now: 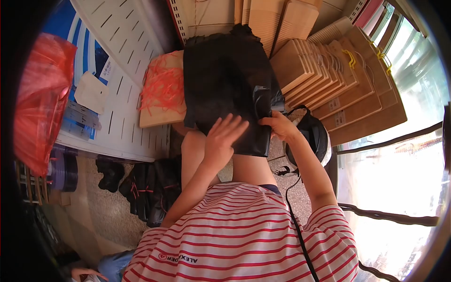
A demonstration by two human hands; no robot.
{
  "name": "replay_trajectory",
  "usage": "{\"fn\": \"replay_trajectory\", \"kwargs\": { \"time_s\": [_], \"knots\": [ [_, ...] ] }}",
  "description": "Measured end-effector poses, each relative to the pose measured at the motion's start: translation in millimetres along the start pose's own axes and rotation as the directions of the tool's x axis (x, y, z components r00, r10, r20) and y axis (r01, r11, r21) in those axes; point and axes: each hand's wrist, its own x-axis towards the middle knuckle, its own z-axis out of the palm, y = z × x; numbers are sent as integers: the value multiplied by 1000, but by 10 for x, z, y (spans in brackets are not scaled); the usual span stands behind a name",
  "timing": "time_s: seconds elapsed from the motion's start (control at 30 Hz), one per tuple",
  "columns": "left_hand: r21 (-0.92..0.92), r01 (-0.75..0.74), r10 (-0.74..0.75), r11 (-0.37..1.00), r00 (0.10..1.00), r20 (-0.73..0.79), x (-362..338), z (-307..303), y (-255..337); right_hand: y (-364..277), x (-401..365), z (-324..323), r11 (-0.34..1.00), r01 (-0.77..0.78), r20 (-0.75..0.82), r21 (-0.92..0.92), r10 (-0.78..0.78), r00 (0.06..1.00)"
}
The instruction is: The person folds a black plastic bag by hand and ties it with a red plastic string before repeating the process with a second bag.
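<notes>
We've got one black plastic sheet spread right in front of us, overlapping one wooden board with a messy heap of pink string on it. Our right hand pinches the sheet's right edge, while our left hand is loose, fingers apart over it, touching or not we can't tell. Container-wise, we count one red plastic bag off left, contents unclear, sorry.

Daylight glares blown-out through the opening at right, while fisheye distortion curves everything toward black corners
</notes>
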Motion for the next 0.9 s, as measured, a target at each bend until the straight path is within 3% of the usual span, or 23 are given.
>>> {"fn": "replay_trajectory", "kwargs": {
  "time_s": [0.13,0.27,0.37,0.43,0.47,0.5,0.57,0.6,0.63,0.7,0.73,0.77,0.83,0.9],
  "knots": [
    [219,-90,74,972,994,83,-18,69,56,20,23,-53,999,50,36,-17,-49,998],
    [199,-64,45,978,994,99,-24,58,63,18,42,-15,999,37,61,8,-37,997],
    [96,-7,-5,995,993,116,-11,-35,87,113,107,-6,998,29,44,65,-31,999],
    [-221,99,-119,970,989,-82,-17,-48,86,125,110,13,997,22,34,74,-24,999],
    [-278,125,-184,952,964,-194,-20,-49,121,123,102,20,995,18,35,99,-21,999],
    [-278,125,-183,952,964,-193,-34,-55,152,111,83,26,992,15,35,125,-19,999],
    [-603,221,-501,767,792,-347,-55,-59,195,56,66,19,991,28,37,130,-33,999],
    [-631,278,-586,724,730,-350,-83,-32,155,32,74,15,990,39,42,134,-45,998],
    [-631,278,-586,725,731,-351,-147,48,41,8,107,-6,990,40,42,135,-46,998],
    [-903,345,-886,257,456,-78,-264,185,-199,-84,206,-52,992,49,64,114,-57,996],
    [-959,215,-884,185,462,-67,-303,218,-259,-147,244,-63,992,50,67,114,-58,996],
    [-959,214,-885,187,461,-69,-338,253,-322,-219,277,-78,992,28,82,122,-38,996],
    [-969,37,-915,-246,321,245,-355,270,-379,-284,390,-143,992,4,100,126,-16,995],
    [-967,40,-912,-251,325,250,-284,221,-275,-214,568,-259,996,-82,104,35,78,991]
  ]
}}
